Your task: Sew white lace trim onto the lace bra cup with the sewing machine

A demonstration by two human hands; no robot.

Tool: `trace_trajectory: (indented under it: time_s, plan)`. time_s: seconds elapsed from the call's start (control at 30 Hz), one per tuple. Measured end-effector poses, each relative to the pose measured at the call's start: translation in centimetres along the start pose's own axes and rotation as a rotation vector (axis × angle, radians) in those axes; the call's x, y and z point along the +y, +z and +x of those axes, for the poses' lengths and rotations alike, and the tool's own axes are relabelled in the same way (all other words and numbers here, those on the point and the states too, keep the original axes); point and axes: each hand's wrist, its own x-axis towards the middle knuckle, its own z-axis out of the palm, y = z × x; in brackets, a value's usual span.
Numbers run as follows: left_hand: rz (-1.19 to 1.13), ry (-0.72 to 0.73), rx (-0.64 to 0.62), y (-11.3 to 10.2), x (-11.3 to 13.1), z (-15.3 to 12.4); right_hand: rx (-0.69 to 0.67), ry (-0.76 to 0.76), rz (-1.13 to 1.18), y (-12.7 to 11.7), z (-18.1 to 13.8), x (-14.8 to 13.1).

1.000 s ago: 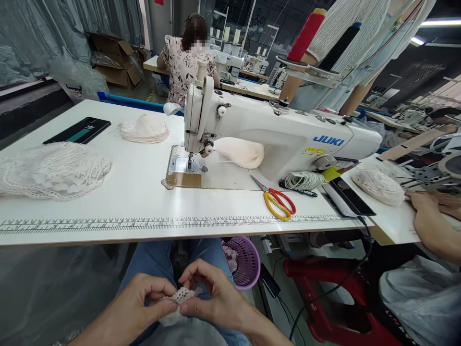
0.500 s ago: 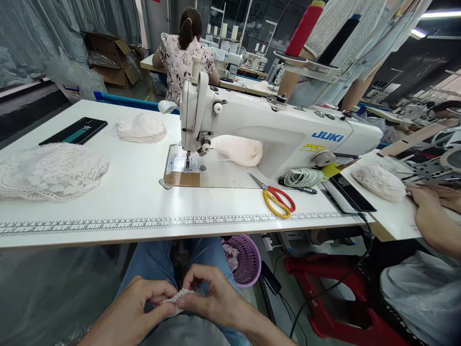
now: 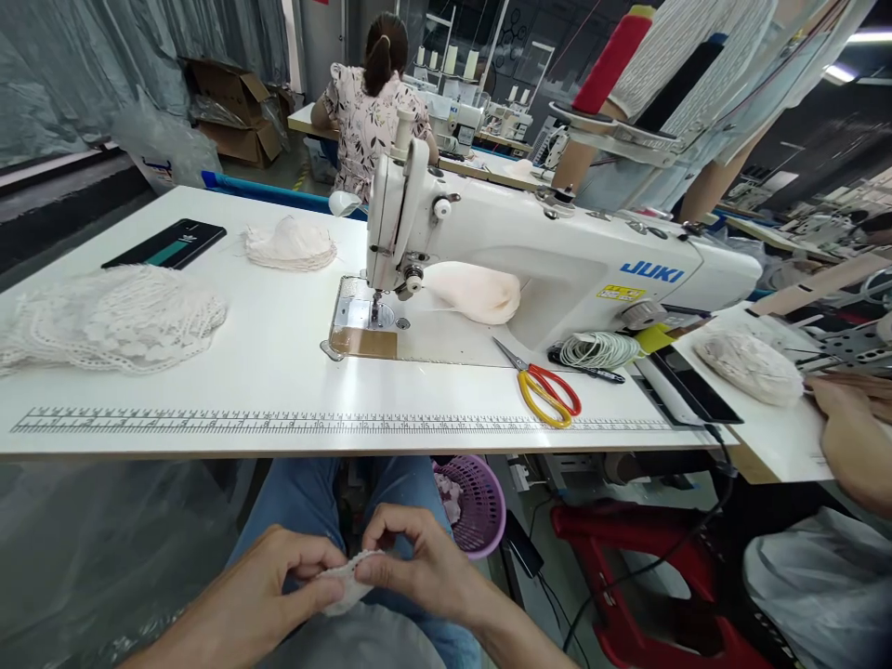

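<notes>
Cloth (image 3: 345, 590) and co-worker's head (image 3: 386, 51) sit turned.
The cloth's openwork side, spread to view a second ago, gives way to a narrow edge slanting toward two o'clock; up at eleven o'clock, the head shows its back instead of its side.

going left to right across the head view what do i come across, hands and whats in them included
White lace pile → left hand → small white fabric piece → right hand → scissors → coil of pale cord → pale bundle on the next table.
</notes>
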Motion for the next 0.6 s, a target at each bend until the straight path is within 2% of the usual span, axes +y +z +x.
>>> trace_trajectory:
  time_s: [0.13,0.3,0.6]
  plan:
    - [0.003,-0.025,-0.071,-0.2,-0.1,-0.1,0.008,0.019,0.04,-0.2,0.1,0.4]
    - [0.002,0.012,-0.096,-0.1,-0.4,0.0,-0.005,0.098,0.087,-0.3,0.1,0.6]
    - [0.041,0.043,-0.033,-0.1,-1.2,-0.2,-0.025,0.109,0.037,-0.1,0.1,0.4]
